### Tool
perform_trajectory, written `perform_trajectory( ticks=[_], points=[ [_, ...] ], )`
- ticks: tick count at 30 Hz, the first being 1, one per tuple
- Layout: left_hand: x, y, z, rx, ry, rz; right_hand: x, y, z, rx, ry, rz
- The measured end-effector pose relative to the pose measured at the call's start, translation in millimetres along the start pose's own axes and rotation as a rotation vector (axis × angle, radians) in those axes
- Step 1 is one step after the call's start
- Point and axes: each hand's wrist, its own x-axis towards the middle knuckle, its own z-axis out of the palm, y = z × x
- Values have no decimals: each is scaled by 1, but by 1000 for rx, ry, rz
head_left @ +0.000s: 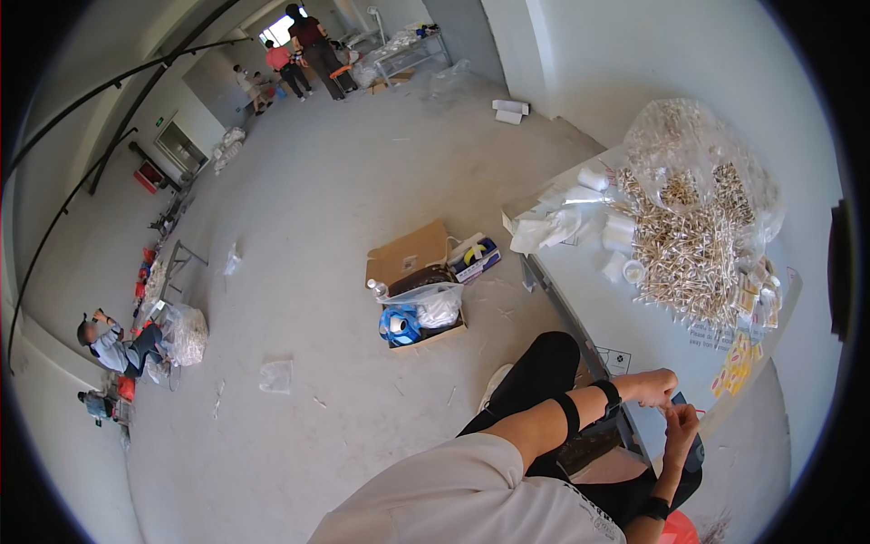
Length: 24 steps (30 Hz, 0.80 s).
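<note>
My left hand (pixel 654 388) and my right hand (pixel 680 435) meet over the near edge of the table (pixel 580 281). Both have their fingers pinched together around something small that I cannot make out. A large heap of cotton swabs (pixel 684 258) lies on the tabletop beyond them, spilling from a clear plastic bag (pixel 675 131). Left of the heap stand white round tubs (pixel 618 234), with crumpled white plastic bags (pixel 546 228) beside them. Yellow-and-white labels (pixel 736 364) lie right of my hands, and small filled packs (pixel 759 295) sit farther along that side.
An open cardboard box (pixel 408 254) on the floor to the left holds a blue container (pixel 399 325) and a white plastic bag (pixel 439 306). A wall runs along the table's right side. Several people are farther off, one seated at left (pixel 122 349).
</note>
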Motion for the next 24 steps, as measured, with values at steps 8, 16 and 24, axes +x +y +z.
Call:
perform_trajectory(
  ticks=[8,16,24],
  points=[
    [3,-20,16,233,405,648,-5,10,8,-161,173,-337],
    [-8,-8,22,295,510,588,-12,-7,12,-249,261,-428],
    [-17,2,27,595,500,568,-14,-9,6,-526,297,-490]
  ],
)
